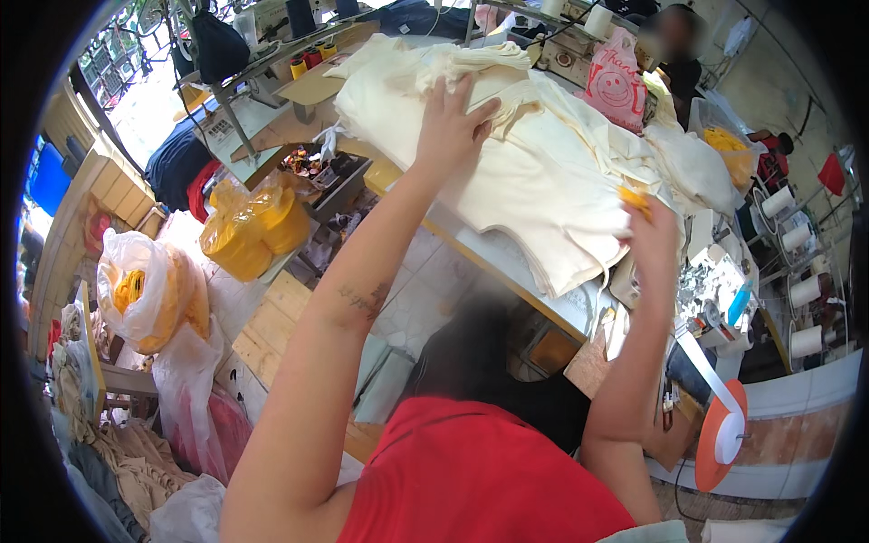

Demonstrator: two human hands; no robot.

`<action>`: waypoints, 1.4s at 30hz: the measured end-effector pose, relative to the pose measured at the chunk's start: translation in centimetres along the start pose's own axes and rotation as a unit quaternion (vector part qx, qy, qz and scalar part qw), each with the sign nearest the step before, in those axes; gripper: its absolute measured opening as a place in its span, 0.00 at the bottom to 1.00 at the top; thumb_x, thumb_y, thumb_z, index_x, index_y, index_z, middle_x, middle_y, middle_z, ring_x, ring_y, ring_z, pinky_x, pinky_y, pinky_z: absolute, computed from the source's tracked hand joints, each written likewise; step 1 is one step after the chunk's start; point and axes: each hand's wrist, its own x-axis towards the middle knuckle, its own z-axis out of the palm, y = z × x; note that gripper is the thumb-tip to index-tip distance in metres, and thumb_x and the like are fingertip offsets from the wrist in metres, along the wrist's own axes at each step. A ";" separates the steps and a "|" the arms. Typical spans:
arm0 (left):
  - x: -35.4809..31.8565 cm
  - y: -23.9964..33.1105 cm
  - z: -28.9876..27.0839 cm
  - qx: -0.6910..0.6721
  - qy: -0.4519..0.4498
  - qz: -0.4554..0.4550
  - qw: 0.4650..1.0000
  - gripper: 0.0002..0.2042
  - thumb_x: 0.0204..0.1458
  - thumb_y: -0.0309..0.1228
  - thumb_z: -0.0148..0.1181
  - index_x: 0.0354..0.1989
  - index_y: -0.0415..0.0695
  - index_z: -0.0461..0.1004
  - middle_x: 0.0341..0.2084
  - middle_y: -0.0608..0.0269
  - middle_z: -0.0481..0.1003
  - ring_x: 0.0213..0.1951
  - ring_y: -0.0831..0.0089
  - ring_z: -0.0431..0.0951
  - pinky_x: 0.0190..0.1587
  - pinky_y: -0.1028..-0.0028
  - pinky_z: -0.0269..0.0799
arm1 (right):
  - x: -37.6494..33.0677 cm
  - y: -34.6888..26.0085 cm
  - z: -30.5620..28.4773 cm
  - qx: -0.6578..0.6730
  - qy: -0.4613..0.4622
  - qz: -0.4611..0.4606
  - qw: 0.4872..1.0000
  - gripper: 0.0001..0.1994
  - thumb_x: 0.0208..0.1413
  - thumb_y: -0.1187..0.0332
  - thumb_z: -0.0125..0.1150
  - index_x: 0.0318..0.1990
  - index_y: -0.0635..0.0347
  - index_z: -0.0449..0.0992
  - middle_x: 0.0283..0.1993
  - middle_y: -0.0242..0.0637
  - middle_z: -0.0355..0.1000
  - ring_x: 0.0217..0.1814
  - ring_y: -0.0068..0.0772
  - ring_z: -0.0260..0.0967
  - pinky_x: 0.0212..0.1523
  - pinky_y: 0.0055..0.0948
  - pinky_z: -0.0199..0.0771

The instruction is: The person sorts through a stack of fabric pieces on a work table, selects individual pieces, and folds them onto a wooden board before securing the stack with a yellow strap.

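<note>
A broad pile of cream fabric pieces [534, 172] lies over the work table, its near edges hanging toward me. My left hand [455, 125] reaches to the far part of the pile and rests on it with fingers spread, beside a bunched fold of cloth [475, 61]. At the pile's right end, my right hand [650, 226] is closed on a small yellow-orange object [635, 201], blurred and too small to name. A sewing machine [701, 262] stands just right of that hand, partly hidden by my arm.
White thread cones [797, 237] line a rack at the right, above an orange reel [721, 439] of white tape. A smiley-printed plastic bag [615, 81] and a person [679, 54] are at the far right. Yellow bundles [253, 226] and a filled plastic bag [145, 285] stand left.
</note>
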 end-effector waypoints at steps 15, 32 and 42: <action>-12.6 12.0 -19.3 -0.652 -0.288 -0.124 0.690 0.16 0.67 0.41 0.52 0.36 0.39 0.72 0.23 0.69 0.69 0.29 0.82 0.66 0.31 0.74 0.64 | -10.0 -7.1 -0.7 0.169 -0.366 0.031 0.915 0.18 0.51 0.83 0.57 0.51 0.64 0.73 0.33 0.33 0.76 0.23 0.15 0.66 0.24 0.14 0.66; -43.4 -8.2 -40.8 -0.178 -0.214 -0.538 0.796 0.14 0.67 0.39 0.52 0.35 0.43 0.77 0.23 0.75 0.67 0.27 0.84 0.64 0.30 0.80 0.61 | -12.3 0.9 25.3 -0.038 -0.567 -0.173 0.805 0.10 0.56 0.67 0.67 0.40 0.65 0.84 0.26 0.37 0.76 0.26 0.29 0.71 0.32 0.27 0.70; -58.6 -2.9 -33.1 0.203 -0.244 -0.595 0.739 0.16 0.61 0.39 0.59 0.49 0.40 0.74 0.45 0.45 0.74 0.49 0.56 0.75 0.48 0.60 0.71 | -20.5 11.1 41.8 -0.144 -0.511 -0.364 0.765 0.17 0.57 0.61 0.65 0.48 0.64 0.81 0.48 0.54 0.77 0.51 0.55 0.74 0.50 0.41 0.74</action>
